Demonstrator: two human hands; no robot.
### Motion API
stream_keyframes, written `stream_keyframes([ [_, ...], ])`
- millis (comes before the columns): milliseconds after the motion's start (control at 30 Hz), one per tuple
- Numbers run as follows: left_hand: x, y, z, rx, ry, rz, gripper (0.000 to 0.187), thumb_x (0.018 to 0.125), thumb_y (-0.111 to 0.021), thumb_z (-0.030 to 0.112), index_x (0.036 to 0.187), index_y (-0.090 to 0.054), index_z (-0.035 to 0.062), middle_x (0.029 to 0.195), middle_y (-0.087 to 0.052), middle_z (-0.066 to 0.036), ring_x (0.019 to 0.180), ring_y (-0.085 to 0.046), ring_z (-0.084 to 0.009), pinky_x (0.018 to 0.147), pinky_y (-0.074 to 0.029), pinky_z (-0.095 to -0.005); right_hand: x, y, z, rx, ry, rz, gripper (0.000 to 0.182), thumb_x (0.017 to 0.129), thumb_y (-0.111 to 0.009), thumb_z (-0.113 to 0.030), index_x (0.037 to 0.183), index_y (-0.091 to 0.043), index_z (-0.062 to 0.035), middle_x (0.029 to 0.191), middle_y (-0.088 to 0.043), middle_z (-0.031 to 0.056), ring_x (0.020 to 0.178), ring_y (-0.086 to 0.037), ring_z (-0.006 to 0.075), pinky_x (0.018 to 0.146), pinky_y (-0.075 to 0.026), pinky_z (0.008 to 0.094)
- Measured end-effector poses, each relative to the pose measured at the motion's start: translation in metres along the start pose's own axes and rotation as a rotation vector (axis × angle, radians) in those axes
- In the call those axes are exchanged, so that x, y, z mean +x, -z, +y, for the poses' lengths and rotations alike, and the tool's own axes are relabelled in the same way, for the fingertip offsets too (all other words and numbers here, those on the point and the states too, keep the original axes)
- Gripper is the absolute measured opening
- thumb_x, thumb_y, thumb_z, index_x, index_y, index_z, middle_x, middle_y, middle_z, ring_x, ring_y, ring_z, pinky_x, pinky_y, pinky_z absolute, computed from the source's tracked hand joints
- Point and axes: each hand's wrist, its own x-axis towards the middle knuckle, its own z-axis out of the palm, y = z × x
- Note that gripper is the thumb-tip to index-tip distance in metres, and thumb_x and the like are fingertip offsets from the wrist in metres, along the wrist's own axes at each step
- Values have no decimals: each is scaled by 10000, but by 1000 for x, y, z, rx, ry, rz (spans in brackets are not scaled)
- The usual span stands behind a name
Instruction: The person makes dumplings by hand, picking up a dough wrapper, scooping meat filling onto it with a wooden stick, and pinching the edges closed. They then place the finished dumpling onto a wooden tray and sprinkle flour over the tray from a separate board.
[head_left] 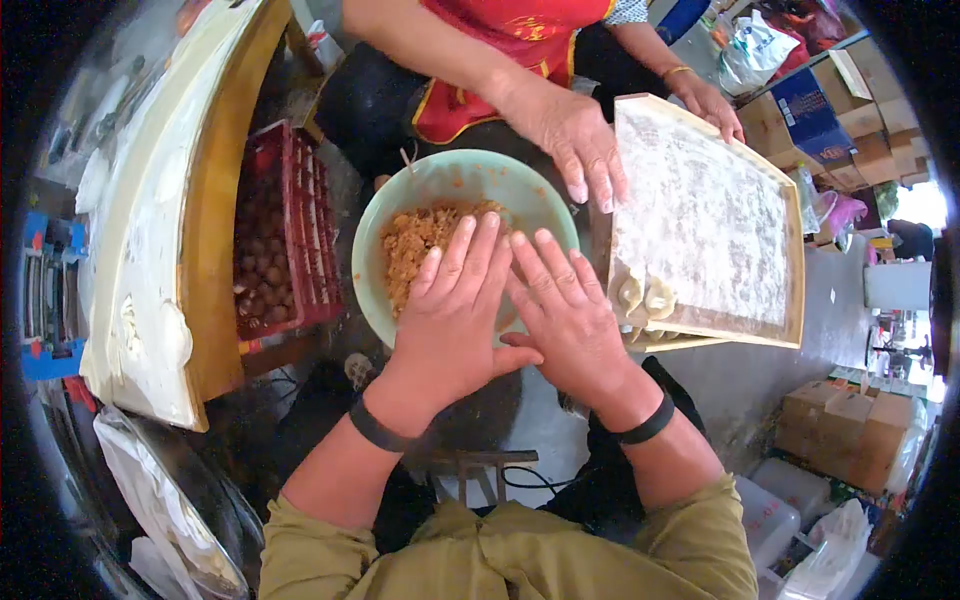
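Note:
My left hand (450, 310) and my right hand (568, 318) are held flat, palms down, above a pale green bowl (400, 190). Their fingers are stretched out, and the fingertips of the two hands meet or overlap near the bowl's middle. Neither hand holds anything that I can see; what lies under the palms is hidden. Orange-brown minced filling (405, 245) fills part of the bowl. To the right, a floured wooden tray (710, 215) has a few dumplings (645, 295) at its near left corner. A co-worker's hand (575, 135) reaches toward the tray's left edge.
A floured table (150, 240) with a wooden edge stands at left, beside a red crate (300, 230) of round brown things. Opposite me sits a co-worker in a red apron (500, 60), other hand on the tray's far edge. Cardboard boxes (845, 430) stand at right.

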Motion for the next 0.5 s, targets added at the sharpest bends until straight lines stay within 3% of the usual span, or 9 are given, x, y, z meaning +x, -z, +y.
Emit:
stream_keyframes([
  [233, 10, -1, 5, -29, 41, -96, 1248, 640, -777, 658, 1537, -256, -36, 1637, -186, -223, 1523, -154, -402, 1209, -181, -543, 1, -6, 6, 106, -6, 32, 683, 805, -607, -265, 1425, -485, -6, 1600, -332, 143, 1492, -295, 309, 1191, -285, 474],
  [300, 9, -10, 0, 26, -2, -59, 1282, 649, -686, 759, 1543, -237, -43, 1635, -181, -235, 1522, -138, -421, 1209, -168, -551, 2, -6, 6, 119, -9, 26, 659, 818, -591, -262, 1417, -495, -5, 1595, -342, 145, 1492, -298, 310, 1192, -284, 472],
  [333, 10, -13, -1, 44, -12, -51, 1294, 647, -656, 788, 1543, -236, -45, 1635, -180, -238, 1521, -136, -426, 1208, -167, -554, 2, -16, 7, 94, -17, 69, 814, 722, -748, -319, 1429, -482, -14, 1587, -347, 139, 1486, -309, 300, 1179, -304, 481],
  [400, 12, -17, -5, 95, -26, -49, 1341, 633, -538, 887, 1537, -240, -57, 1632, -181, -247, 1518, -133, -441, 1204, -162, -563, 3, -17, 7, 93, -26, 80, 799, 722, -742, -340, 1409, -501, -12, 1586, -346, 140, 1484, -312, 298, 1176, -308, 478],
  [500, 16, -13, -1, 126, -50, 25, 1214, 735, -417, 880, 1493, -351, -66, 1583, -306, -242, 1477, -266, -420, 1160, -246, -518, 6, -13, 9, 63, -28, 72, 743, 745, -705, -363, 1376, -533, -11, 1582, -353, 141, 1478, -320, 294, 1168, -316, 475],
])
